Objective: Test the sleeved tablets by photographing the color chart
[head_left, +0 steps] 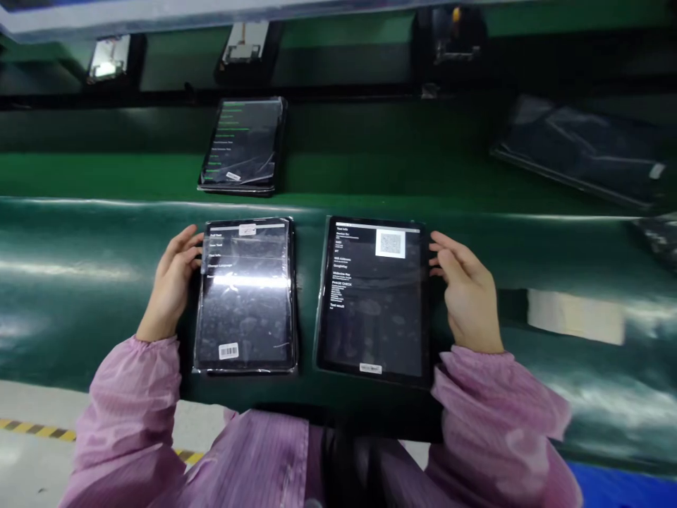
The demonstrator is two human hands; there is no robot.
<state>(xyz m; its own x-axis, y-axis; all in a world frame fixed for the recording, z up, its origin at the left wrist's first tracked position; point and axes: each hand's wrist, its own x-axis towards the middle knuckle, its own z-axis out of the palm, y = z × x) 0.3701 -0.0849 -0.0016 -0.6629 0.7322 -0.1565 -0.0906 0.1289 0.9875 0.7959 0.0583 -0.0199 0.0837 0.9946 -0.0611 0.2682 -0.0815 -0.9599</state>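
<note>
Two tablets lie side by side, face up, on the green bench surface. The left tablet [246,317] sits in clear film and shows a short text menu, with a barcode sticker near its lower edge and a small label at the top. My left hand [172,286] is beside its left edge, fingers extended and slightly bent, the tips at the edge. On the right tablet [375,324] the screen lists test info beside a QR code. My right hand [468,293] is at that tablet's right edge, fingers stretched towards it; whether the tips touch is unclear.
Beyond them, another tablet [243,144] displays green text lines on the green belt. A film-covered dark device [582,148] lies at the far right. A pale strip [575,316] rests right of my right hand. Several opened devices line the back, including one [246,46].
</note>
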